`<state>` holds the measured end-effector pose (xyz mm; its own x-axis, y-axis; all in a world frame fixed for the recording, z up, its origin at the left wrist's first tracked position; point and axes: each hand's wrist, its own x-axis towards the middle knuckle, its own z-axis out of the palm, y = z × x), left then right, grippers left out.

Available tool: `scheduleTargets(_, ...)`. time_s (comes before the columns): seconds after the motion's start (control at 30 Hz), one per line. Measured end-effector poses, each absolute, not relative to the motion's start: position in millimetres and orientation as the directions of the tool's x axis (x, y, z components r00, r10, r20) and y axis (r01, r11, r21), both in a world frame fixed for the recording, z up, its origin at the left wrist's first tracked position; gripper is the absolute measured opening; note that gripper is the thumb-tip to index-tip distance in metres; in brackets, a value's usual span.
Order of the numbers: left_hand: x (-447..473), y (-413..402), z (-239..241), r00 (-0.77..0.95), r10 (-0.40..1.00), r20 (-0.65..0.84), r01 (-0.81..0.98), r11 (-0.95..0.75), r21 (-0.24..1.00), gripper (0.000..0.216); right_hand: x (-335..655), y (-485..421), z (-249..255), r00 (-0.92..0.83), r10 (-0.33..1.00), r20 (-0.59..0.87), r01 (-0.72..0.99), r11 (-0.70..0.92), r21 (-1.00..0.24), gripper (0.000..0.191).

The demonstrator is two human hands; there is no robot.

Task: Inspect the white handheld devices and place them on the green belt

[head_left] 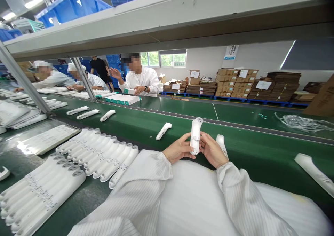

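A white handheld device [195, 135] with a bent head, shaped like a forehead thermometer, stands upright between my two hands above the green belt. Small dark marks and a recessed area show on the side facing me. My left hand [180, 148] grips its lower left side with thumb and fingers. From the right, my right hand [212, 149] closes on the lower part, its fingertips partly hidden behind the device. Just beyond my right hand lies another white device [221, 143], partly covered by that hand. One more white device [164, 131] rests on the belt to the left.
Rows of similar white devices [104, 156] lie on the bench at left, beside a pale tray [49, 138]. A shelf [167, 23] with blue bins [73, 6] crosses overhead. Across the green belt [135, 124], a co-worker [142, 77] handles a box. A white device [314, 171] lies at right.
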<state>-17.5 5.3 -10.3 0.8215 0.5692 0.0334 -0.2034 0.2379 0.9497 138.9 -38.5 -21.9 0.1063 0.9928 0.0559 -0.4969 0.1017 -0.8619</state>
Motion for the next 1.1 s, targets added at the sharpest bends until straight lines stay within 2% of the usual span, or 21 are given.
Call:
scheduleTargets(0.2,-3,7,-24,0.695,0.71,0.11,-0.05,-0.105,0.993,0.094,137,-36,-26,0.116,0.993,0.02,-0.49,0.075,-0.868,0.022)
scheduleTargets(0.3,-4,12,-25,0.566,0.795,0.218,0.071,-0.31,0.948,0.072,138,-37,-23,0.093,0.994,-0.064,-0.587,0.003,-0.81,0.02)
scheduleTargets(0.4,-17,24,-26,0.356,0.853,0.382,0.437,-0.513,0.738,0.044,141,-39,-18,0.065,0.99,-0.127,-0.645,-0.056,-0.762,0.021)
scheduleTargets(0.43,-23,29,-27,0.303,0.861,0.408,0.576,-0.506,0.642,0.039,141,-40,-17,0.05,0.99,-0.13,-0.649,-0.066,-0.758,0.022)
scheduleTargets(0.5,-35,40,-30,0.243,0.905,0.349,0.757,-0.402,0.515,0.031,142,-42,-16,0.019,0.993,-0.117,-0.644,-0.078,-0.761,0.025)
scheduleTargets(0.57,-45,50,-33,0.236,0.951,0.198,0.799,-0.306,0.517,0.025,143,-43,-15,-0.002,0.995,-0.104,-0.631,-0.082,-0.772,0.027)
scheduleTargets(0.63,-50,58,-34,0.245,0.967,0.074,0.745,-0.236,0.623,0.024,142,-44,-15,0.0,0.995,-0.104,-0.608,-0.083,-0.79,0.028)
scheduleTargets(0.73,-50,61,-31,0.23,0.973,-0.01,0.615,-0.138,0.777,0.031,140,-42,-18,0.063,0.992,-0.111,-0.534,-0.06,-0.844,0.03)
scheduleTargets(0.83,-45,56,-26,0.239,0.951,-0.197,0.271,0.13,0.954,0.04,140,-37,-26,0.153,0.986,-0.062,-0.36,-0.002,-0.933,0.036)
scheduleTargets(0.9,-41,51,-24,0.314,0.902,-0.297,-0.033,0.323,0.946,0.048,142,-31,-35,0.226,0.974,-0.017,-0.16,0.019,-0.987,0.043)
scheduleTargets(0.93,-39,48,-23,0.36,0.88,-0.31,-0.13,0.376,0.917,0.052,143,-29,-39,0.268,0.963,0.0,-0.036,0.01,-0.999,0.047)
scheduleTargets(1.03,-34,40,-22,0.499,0.823,-0.271,-0.26,0.441,0.859,0.054,147,-23,-47,0.373,0.927,0.043,0.324,-0.087,-0.942,0.057)
scheduleTargets(1.1,-31,35,-21,0.59,0.78,-0.21,-0.282,0.442,0.851,0.049,150,-21,-48,0.415,0.907,0.075,0.472,-0.144,-0.87,0.061)
